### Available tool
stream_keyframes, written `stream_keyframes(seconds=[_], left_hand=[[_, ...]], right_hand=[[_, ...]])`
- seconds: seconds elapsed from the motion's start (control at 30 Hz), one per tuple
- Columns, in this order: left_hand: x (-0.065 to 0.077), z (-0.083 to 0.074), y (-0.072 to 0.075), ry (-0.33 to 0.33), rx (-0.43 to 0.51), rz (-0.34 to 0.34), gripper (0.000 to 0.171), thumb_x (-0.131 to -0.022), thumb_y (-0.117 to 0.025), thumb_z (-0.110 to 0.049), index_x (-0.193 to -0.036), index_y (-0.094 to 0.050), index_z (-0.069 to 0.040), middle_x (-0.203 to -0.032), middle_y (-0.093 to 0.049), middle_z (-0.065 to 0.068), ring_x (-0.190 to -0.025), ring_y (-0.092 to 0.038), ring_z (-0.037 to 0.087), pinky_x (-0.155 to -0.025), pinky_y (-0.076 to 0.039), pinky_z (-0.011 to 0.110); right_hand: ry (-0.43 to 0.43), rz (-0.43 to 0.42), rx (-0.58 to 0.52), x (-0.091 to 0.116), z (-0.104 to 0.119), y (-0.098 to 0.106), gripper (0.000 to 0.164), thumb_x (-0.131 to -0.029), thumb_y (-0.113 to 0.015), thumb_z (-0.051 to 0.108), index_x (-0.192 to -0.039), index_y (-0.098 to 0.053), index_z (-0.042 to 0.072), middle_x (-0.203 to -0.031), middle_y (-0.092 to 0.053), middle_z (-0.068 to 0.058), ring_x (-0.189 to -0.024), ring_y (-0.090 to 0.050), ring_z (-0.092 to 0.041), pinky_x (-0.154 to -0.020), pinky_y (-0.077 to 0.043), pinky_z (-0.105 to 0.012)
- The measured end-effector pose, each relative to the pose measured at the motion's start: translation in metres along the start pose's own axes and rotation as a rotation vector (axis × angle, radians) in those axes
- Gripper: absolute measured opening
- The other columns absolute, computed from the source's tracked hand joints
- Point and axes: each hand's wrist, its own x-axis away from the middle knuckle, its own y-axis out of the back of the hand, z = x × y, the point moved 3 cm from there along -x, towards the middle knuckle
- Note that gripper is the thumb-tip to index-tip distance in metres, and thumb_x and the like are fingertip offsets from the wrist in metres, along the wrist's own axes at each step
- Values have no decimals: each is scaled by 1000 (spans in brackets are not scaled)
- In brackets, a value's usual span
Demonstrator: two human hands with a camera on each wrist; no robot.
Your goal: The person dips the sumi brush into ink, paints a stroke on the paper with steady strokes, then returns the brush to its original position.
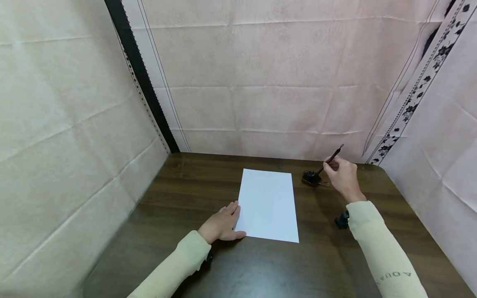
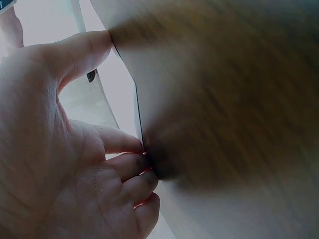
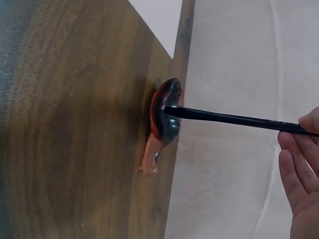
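A white sheet of paper (image 1: 268, 205) lies on the dark wooden table (image 1: 179, 194). My left hand (image 1: 222, 224) rests flat on the table, fingers straight, touching the sheet's lower left corner (image 2: 124, 79). My right hand (image 1: 342, 176) pinches a thin black brush (image 1: 331, 159) and holds it slanted, with its tip in a small dark ink dish (image 1: 311, 178). In the right wrist view the brush (image 3: 234, 119) reaches into the dish (image 3: 167, 112), which has a reddish rim and a small handle. The fingers (image 3: 299, 164) curl round the brush's upper end.
Pale pink cloth walls (image 1: 261, 82) close in the table on the left, back and right. A floral-patterned strip (image 1: 417, 95) runs down the right corner. A small black wrist camera (image 1: 341, 219) sits at my right sleeve.
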Motion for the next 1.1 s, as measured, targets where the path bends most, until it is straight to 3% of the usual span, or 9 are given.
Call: stream_keyframes(seconds=[0.17,0.5,0.9,1.1], left_hand=[[0,1,1,1,2,7,95,-99,-66,-57,-164,-29,2,-177,-21,17,-165,-22,29,-134,-25,45],[0,1,0,-2,5,1,95,-99,-66,-56,-164,-30,2,-177,-21,17,-165,-22,29,-134,-25,46],[-1,1,0,2,-3,6,96,-99,-65,-58,-165,-29,2,-177,-20,16,-165,-21,29,-134,-24,45],[-1,1,-1,0,-8,9,95,-99,-65,-58,-165,-29,2,-177,-20,16,-165,-22,29,-134,-25,45]], right_hand=[[4,-24,-6,-5,4,3,12,-101,-70,16,-105,-78,8,-97,-82,-15,-87,-74,-21,-75,-43,-6],[-8,40,12,2,1,-2,15,-103,-69,17,-109,-77,5,-101,-81,-18,-94,-78,-35,-77,-50,-20],[-2,3,-7,-6,4,7,16,-103,-69,18,-109,-78,7,-102,-81,-17,-93,-78,-33,-75,-42,-7],[-14,53,-9,3,-1,3,17,-104,-68,20,-109,-77,6,-102,-81,-17,-95,-78,-34,-74,-44,-9]])
